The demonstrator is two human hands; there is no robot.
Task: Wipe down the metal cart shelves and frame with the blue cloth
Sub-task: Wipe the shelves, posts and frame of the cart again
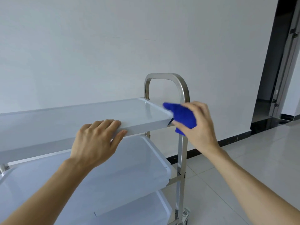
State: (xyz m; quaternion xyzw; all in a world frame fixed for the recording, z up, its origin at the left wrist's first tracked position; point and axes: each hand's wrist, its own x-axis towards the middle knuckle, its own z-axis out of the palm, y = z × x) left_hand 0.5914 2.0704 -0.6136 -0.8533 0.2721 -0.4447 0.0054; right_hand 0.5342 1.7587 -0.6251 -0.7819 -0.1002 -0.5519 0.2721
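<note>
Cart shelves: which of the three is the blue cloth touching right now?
The top shelf. The right hand holds the blue cloth against its right-end corner, and the left hand rests on its front edge. The middle shelf and bottom shelf sit untouched below.

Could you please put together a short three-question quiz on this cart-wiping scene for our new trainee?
1. True or false: the left hand holds the blue cloth.
2. Where is the cloth?
A. on the floor
B. at the right end of the top shelf, by the frame post
C. on the bottom shelf
3. Fill in: the left hand rests on the front edge of the ____ shelf.

Key:
1. False; the right hand grips it.
2. B
3. top
</note>
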